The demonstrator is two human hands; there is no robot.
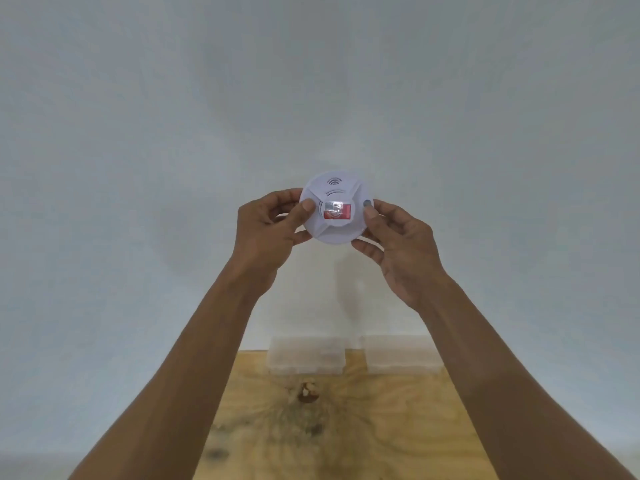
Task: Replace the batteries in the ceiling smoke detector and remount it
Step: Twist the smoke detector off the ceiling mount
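Both hands hold the white smoke detector (333,207) up in front of a plain pale wall, well above the wooden bench (346,427). The left hand (273,230) grips its left edge, thumb on the front face, other fingers curled behind. The right hand (398,244) grips the right edge in the same way, its thumb just beside a small grey button (367,203). In the middle of the face there is a red and silver sticker (336,212), w/ sounder slots above it.

The detector looks closed, front toward the camera. If the new batteries are already inside, I cannot tell; the back side is hidden. No ceiling mount is in view.

My judgement: the step is either turning the unit over to reach the battery door, or bringing it up for remounting. To do it well: keep the grip on the rim only, approx. opposite sides, so the unit can rotate w/o slipping. Do not press the button by accident, it may start the alarm test. For remounting, align the tabs first, then twist gently until it locks.

On the bench near the wall stand two clear plastic boxes (306,356), the contents not readable.
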